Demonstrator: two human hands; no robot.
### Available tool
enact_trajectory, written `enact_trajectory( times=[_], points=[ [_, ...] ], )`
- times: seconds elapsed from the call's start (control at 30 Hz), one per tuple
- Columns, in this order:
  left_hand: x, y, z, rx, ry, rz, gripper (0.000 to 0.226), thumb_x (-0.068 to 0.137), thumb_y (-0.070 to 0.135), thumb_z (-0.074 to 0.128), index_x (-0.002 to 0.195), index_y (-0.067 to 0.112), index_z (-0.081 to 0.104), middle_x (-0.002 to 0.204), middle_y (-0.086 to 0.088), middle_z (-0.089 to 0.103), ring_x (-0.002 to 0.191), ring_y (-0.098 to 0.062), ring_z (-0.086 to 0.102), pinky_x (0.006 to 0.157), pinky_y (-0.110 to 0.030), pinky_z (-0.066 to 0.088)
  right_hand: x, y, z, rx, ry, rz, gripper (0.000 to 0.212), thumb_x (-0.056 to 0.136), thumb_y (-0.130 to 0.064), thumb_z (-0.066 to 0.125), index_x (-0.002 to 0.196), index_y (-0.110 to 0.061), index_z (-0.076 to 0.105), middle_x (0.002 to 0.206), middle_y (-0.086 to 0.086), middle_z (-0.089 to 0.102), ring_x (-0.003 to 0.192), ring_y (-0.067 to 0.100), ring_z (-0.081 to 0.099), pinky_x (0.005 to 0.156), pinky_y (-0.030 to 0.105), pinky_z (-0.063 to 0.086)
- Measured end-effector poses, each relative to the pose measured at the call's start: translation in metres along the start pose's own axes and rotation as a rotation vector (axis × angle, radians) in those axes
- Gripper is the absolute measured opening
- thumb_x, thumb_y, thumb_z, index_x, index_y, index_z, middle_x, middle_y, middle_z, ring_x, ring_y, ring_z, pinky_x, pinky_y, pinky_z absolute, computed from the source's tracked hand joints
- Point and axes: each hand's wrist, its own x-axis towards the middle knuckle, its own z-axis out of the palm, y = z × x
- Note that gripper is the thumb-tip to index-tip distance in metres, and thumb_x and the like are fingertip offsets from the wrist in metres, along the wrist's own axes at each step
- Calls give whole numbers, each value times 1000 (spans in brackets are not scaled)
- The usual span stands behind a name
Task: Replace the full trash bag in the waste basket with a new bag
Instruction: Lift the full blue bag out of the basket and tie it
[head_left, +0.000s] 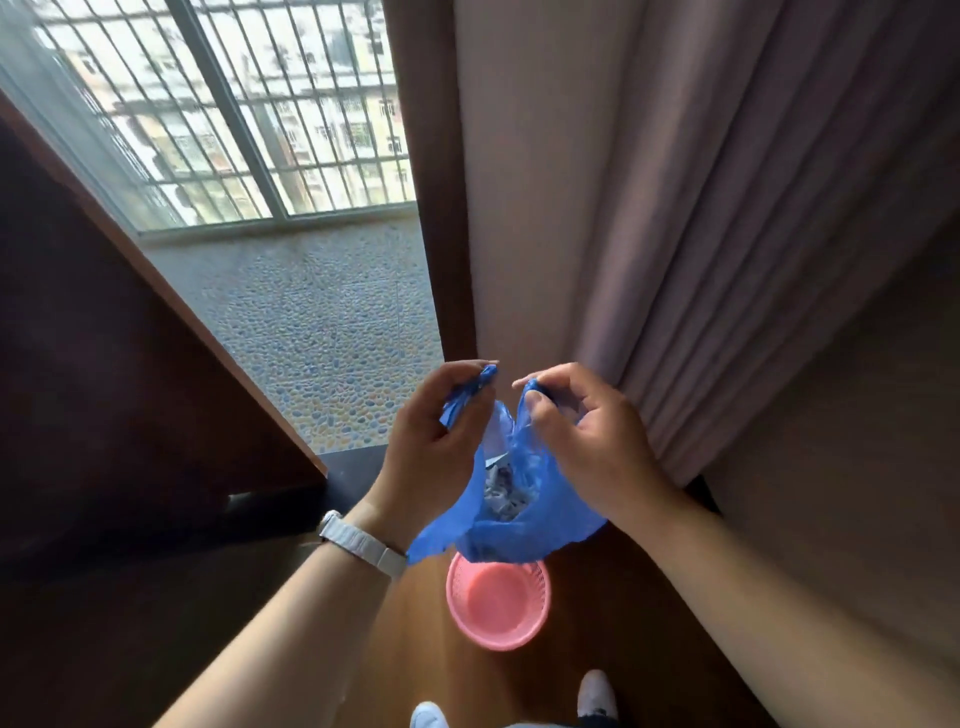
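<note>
**Full bag lifted clear of basket, both hands on its top edge**

You stand on a wooden floor (410, 623) beside a barred window (234, 114), with a pebble-patterned ledge (322, 322) below it and a mauve curtain (727, 234) to the right. A dark wooden panel (104, 338) occupies the left side.

Your left hand (431, 452), watch (358, 543) on the wrist, is pinched shut on one bunched corner of the blue trash bag (519, 525). Your right hand (587, 441) is closed on the opposite corner, thumb and forefinger clamped on the plastic. The two corners are held near each other, not touching. The bag hangs between your hands, mouth partly open, with crumpled waste visible inside.

The pink basket (498, 605) sits on the floor directly below the bag, unlined. White shoes (597, 693) show at the bottom edge.
</note>
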Motion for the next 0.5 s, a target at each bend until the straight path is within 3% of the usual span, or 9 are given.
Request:
enact_trajectory(
  times=[0.1, 0.2, 0.37, 0.5],
  points=[
    [9, 22, 1, -30, -10, 29, 11, 84, 36, 60, 93, 36, 68, 91, -2, 71, 88, -15, 64, 84, -32, 50, 7, -24, -7, 104, -8, -26, 11, 87, -24, 58, 93, -23, 67, 87, -11, 71, 85, 2, 66, 79, 24, 50],
    [11, 37, 0, -141, -37, 12, 20, 84, 36, 58, 97, 27, 69, 89, 4, 71, 83, -15, 64, 81, -29, 51, 11, -39, -11, 173, -27, -51, 22, 86, -26, 54, 103, -25, 67, 96, -9, 72, 93, 5, 67, 84, 23, 50],
    [11, 50, -2, -209, -73, -4, 25, 88, 16, 52, 91, 29, 73, 82, 6, 70, 74, -14, 60, 72, -27, 50, 14, -43, -11, 173, -76, -50, 29, 89, -31, 53, 115, -37, 63, 102, -3, 70, 93, 17, 68, 83, 47, 56],
    [10, 51, -3, -141, -121, 48, 11, 89, 13, 55, 92, 14, 65, 75, 7, 65, 66, -10, 56, 65, -23, 47, 14, -49, -1, 225, -97, -53, 30, 85, -32, 55, 112, -37, 66, 101, -2, 71, 93, 20, 68, 84, 49, 56]
  ],
)
